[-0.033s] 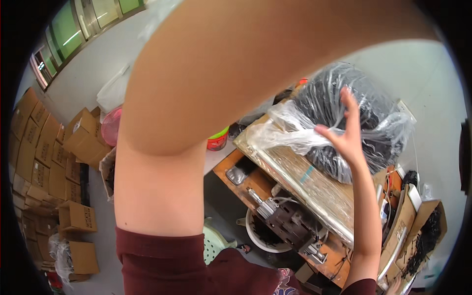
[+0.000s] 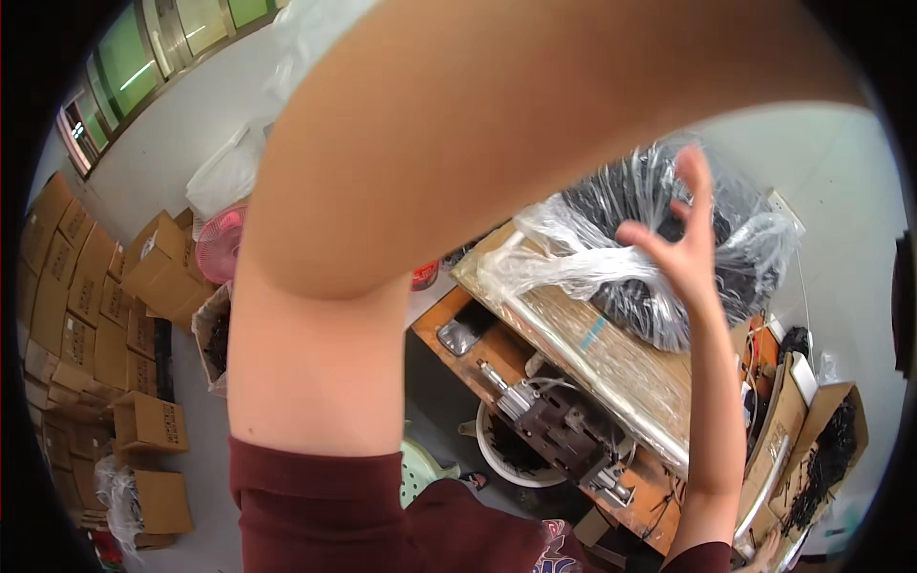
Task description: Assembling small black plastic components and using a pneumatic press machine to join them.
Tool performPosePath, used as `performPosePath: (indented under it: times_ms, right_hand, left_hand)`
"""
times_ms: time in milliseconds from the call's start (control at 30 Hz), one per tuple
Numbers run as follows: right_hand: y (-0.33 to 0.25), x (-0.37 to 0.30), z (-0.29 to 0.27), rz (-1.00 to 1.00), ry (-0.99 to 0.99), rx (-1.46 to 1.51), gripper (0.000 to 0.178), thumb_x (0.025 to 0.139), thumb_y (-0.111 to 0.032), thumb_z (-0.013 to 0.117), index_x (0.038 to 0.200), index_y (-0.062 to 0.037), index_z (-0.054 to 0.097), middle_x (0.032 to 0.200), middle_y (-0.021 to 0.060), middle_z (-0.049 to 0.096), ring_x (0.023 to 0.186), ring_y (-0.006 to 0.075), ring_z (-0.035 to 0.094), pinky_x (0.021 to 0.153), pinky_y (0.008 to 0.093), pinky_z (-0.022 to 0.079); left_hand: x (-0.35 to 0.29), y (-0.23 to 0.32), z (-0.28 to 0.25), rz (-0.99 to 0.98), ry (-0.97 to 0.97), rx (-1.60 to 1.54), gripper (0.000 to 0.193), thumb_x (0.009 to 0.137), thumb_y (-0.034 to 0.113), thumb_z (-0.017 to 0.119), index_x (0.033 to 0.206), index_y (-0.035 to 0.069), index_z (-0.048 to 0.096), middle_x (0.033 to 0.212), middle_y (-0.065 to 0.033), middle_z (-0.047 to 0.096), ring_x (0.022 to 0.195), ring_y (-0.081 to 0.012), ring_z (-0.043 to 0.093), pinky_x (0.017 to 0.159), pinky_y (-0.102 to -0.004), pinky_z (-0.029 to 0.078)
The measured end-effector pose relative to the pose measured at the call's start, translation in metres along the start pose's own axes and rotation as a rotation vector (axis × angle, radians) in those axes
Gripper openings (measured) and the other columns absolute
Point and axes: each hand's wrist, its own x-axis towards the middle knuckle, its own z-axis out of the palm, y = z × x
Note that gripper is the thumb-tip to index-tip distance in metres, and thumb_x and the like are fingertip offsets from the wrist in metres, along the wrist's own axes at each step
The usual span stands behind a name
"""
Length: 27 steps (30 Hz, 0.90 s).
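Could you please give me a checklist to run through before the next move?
1. Right hand open: ok, thumb and fingers apart.
2. Right hand touching clear plastic bag: cannot tell, they overlap in view.
3. Left hand in view: not ok, only the left arm shows.
4. Bag supported: ok, on the plastic-wrapped cardboard package.
5. Unblocked view of the bag: not ok, left arm hides part.

Bulging clear plastic bag [image 2: 630,284], black inside
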Motion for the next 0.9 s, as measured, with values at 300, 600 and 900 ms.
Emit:
performPosePath:
  times_ms: [300,600,900]
  right_hand:
    - [-0.145,0.006,-0.094,0.075,0.279,0.418,0.115,0.064,-0.042,0.089,0.153,-0.0059,0.027,0.151,0.0186,0.039,0.139,0.0311,0.039,0.11,0.0504,0.038]
    - [-0.189,-0.12,-0.191,0.338,0.356,0.399,0.096,0.071,-0.039,0.082,0.147,-0.005,0.034,0.143,0.0171,0.045,0.132,0.0297,0.045,0.107,0.0482,0.041]
    - [-0.201,-0.25,-0.187,0.69,0.519,0.463,0.077,0.079,-0.036,0.075,0.14,-0.004,0.04,0.135,0.0157,0.05,0.125,0.0282,0.05,0.103,0.046,0.044]
  left_hand:
    - [-0.009,0.063,0.079,-0.071,-0.019,-0.109,0.038,0.092,0.026,0.063,0.123,0.005,0.057,0.108,-0.0191,0.071,0.097,-0.0322,0.069,0.085,-0.0415,0.053]
    - [-0.002,0.151,0.124,-0.051,0.053,-0.239,0.046,0.089,0.027,0.066,0.129,0.007,0.054,0.111,-0.02,0.07,0.098,-0.0337,0.069,0.085,-0.0427,0.053]
    - [-0.034,0.205,0.146,-0.017,-0.029,-0.394,0.055,0.086,0.027,0.069,0.134,0.008,0.05,0.114,-0.0209,0.069,0.099,-0.0351,0.069,0.085,-0.044,0.053]
